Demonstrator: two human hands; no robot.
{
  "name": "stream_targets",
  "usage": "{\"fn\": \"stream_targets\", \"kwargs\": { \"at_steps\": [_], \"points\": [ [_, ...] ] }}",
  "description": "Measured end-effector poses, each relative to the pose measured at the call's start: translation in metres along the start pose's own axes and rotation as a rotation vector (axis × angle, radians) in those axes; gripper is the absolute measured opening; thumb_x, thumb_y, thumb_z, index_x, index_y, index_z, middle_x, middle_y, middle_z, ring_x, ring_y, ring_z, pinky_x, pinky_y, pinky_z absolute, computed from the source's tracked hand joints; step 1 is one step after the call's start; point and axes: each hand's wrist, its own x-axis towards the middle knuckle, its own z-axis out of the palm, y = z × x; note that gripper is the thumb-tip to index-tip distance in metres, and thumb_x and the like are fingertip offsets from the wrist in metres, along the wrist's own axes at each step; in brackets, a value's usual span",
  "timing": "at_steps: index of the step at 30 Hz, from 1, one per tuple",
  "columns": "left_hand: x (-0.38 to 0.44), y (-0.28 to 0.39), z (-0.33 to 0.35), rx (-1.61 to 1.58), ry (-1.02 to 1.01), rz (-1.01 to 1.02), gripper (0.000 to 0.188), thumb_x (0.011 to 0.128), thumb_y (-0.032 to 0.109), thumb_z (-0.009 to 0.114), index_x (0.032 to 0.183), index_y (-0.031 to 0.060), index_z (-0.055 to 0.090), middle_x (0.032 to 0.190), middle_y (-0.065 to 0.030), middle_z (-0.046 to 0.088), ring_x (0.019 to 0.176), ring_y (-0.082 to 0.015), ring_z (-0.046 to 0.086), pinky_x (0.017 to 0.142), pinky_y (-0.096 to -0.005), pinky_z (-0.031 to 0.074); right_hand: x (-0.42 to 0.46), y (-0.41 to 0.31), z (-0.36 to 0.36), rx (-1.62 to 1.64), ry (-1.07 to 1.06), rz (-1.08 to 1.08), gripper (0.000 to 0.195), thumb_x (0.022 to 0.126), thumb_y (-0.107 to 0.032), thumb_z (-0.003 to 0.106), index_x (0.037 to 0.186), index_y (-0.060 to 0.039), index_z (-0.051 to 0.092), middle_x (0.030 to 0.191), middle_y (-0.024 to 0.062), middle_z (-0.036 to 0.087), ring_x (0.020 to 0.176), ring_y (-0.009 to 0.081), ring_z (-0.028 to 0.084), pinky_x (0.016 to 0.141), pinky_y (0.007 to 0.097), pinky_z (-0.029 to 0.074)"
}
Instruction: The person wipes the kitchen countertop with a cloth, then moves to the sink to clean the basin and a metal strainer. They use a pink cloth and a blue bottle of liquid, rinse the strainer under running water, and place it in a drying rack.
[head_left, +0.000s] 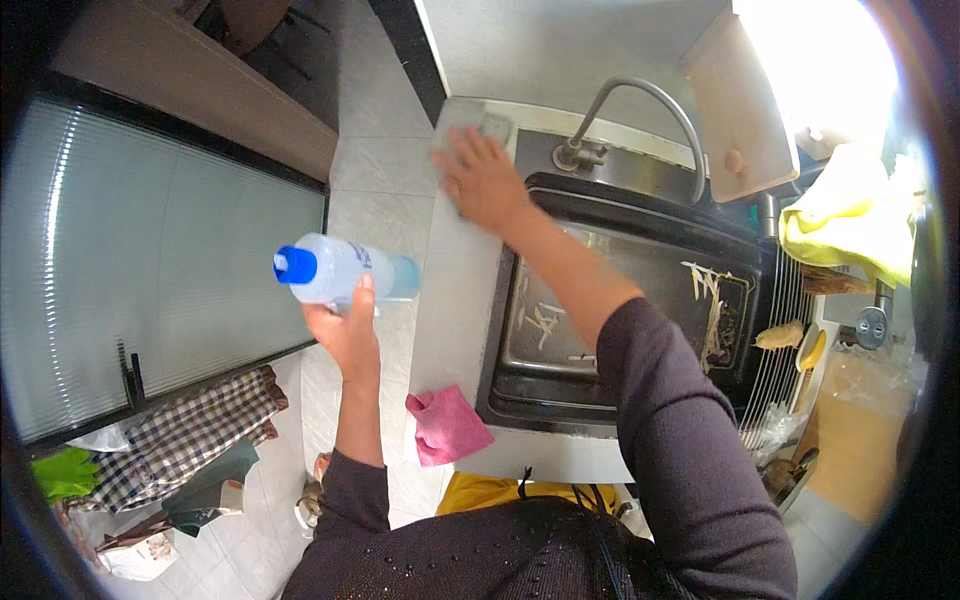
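Observation:
My left hand (349, 330) holds a translucent plastic bottle (345, 270) with a blue cap and some pale blue liquid. The bottle lies nearly level, cap to the left, above the gap beside the counter; it bears writing. Over the left end of the light countertop (454, 300) is my right hand (484, 180), blurred, palm down with its fingers apart. Whether anything lies beneath that palm cannot be seen. A grey item (496, 127), partly hidden, sits just beyond the fingertips. My right forearm crosses the dark sink (630, 277), where pale peel strips (544, 322) lie scattered.
A curved faucet (652, 86) rises behind the sink. Near the counter's front left corner rests a pink cloth (450, 426). To the right are a wire rack (780, 300), a yellow cloth (847, 210) and a cutting board (739, 112). A ribbed glass door (172, 247) stands left.

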Motion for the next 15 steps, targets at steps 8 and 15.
{"fn": "stream_targets", "kwargs": {
  "at_steps": [8,15],
  "points": [
    [-0.012,0.0,-0.01,-0.05,-0.051,-0.076,0.055,0.076,0.005,0.072,0.125,-0.0012,0.047,0.119,-0.0112,0.054,0.109,-0.0214,0.053,0.098,-0.0368,0.04,-0.003,0.021,-0.014,-0.248,0.029,0.398,0.061,0.092,-0.032,0.052,0.137,0.0075,0.037,0.142,0.0313,0.033,0.134,0.0459,0.031,0.111,0.0492,0.026],
    [-0.008,0.009,0.013,-0.11,-0.132,-0.045,0.053,0.076,0.005,0.072,0.123,-0.0011,0.048,0.117,-0.011,0.055,0.107,-0.0206,0.054,0.097,-0.0367,0.041,-0.002,0.031,-0.01,-0.252,0.114,0.388,0.062,0.093,-0.035,0.049,0.137,0.0075,0.037,0.143,0.0314,0.032,0.135,0.0453,0.029,0.114,0.0484,0.022]
  ]
}}
